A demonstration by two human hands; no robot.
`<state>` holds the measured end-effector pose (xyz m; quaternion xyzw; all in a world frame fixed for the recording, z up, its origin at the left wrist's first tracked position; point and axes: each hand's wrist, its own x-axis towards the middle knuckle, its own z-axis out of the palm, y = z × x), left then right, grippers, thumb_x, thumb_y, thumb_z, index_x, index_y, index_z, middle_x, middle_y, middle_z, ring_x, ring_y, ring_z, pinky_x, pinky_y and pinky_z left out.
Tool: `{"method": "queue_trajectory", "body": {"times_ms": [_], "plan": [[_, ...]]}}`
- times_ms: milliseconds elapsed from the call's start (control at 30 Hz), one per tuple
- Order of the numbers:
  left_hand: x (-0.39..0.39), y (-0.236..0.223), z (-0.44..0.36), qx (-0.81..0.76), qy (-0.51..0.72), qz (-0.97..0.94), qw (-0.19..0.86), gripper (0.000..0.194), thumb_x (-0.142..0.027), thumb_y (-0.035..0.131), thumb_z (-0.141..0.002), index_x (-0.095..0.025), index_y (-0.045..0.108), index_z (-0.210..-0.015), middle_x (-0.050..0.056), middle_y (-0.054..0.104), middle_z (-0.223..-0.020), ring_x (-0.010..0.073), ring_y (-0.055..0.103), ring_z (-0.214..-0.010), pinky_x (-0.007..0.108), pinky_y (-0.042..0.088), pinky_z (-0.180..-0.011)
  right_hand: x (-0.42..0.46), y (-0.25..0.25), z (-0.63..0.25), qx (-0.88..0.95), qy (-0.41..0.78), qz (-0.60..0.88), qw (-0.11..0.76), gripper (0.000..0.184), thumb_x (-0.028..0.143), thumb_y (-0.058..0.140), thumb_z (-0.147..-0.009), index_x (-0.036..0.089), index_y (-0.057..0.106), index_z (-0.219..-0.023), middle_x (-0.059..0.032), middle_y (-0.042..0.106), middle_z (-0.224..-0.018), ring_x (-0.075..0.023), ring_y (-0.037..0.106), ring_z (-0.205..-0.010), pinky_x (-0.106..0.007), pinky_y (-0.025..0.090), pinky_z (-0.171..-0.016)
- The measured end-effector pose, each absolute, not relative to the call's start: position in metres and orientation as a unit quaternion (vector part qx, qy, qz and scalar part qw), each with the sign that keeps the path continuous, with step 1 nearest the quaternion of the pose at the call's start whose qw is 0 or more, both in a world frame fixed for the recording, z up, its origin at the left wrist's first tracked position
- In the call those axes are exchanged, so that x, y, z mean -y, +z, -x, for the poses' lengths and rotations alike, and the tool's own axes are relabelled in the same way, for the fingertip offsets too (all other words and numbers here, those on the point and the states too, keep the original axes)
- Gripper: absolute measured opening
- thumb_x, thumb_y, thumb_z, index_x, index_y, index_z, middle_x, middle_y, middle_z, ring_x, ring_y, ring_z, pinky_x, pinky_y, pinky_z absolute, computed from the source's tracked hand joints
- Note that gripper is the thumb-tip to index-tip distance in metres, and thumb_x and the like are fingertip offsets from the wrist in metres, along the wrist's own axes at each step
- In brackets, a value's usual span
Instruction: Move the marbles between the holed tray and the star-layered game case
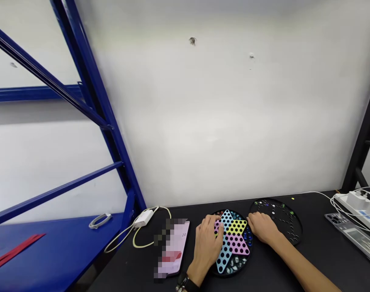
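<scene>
A round Chinese checkers board lies on the black tabletop, with a star of pink, blue, yellow and black points and coloured marbles in its outer holes. My left hand rests on the board's left side, fingers curled over the pink and blue points, and I cannot tell if it pinches a marble. My right hand lies flat and holds nothing visible, its fingertips at the board's right rim. Beside that hand is a black round board with several small marbles in its holes.
A phone with a blurred screen lies left of the boards, next to a white charger and its cables. At the right are a white power strip and a grey flat device. A blue metal shelf stands at the left, before a white wall.
</scene>
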<state>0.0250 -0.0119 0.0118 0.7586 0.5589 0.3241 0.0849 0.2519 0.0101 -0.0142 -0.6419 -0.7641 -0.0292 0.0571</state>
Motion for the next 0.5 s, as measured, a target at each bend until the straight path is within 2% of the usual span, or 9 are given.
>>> {"method": "queue_trajectory", "body": {"times_ms": [500], "plan": [[0.012,0.013,-0.022,-0.549,0.335,-0.759,0.100,0.030,-0.038,0.035,-0.099,-0.025,0.062,-0.104,0.004,0.066,-0.108,0.0235,0.062,-0.104,0.042,0.045,-0.094,-0.008,-0.031,-0.249,0.746,-0.084,0.655,0.085,0.041,0.028,0.034,-0.103,0.017,0.071,-0.088,-0.0126,0.075,-0.084,-0.0220,0.072,-0.074,-0.027,0.043,-0.063]]}}
